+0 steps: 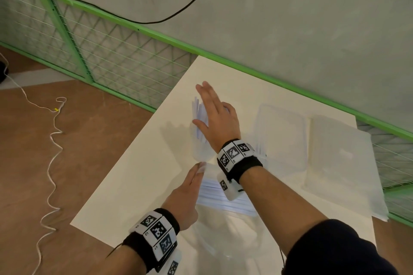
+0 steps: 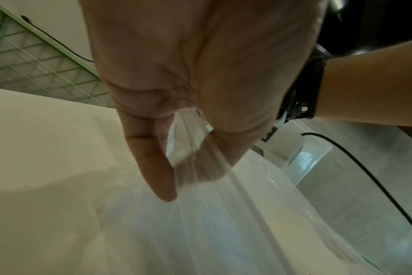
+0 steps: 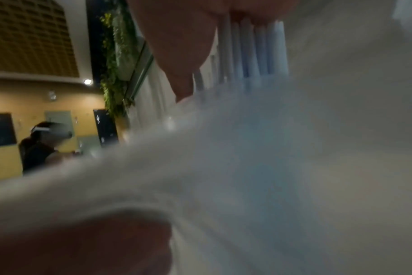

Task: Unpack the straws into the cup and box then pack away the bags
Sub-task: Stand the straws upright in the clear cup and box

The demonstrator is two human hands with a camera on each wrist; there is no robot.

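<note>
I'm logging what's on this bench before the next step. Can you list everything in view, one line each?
cup: one, clear, far left part of the table, under the right hand
straws in cup: a bunch, white, upright
loose straws: a pile, white, lying flat between the forearms
bag: one, clear, near edge, top in the left grip
box: one, clear, right of the cup
lid or second tray: one, translucent white, far right
table: one, white
fence: green, behind the table
cables: one white on the floor, one black on the wall
left hand: pinches the bag
right hand: fingers straight, on the straw tops
</note>
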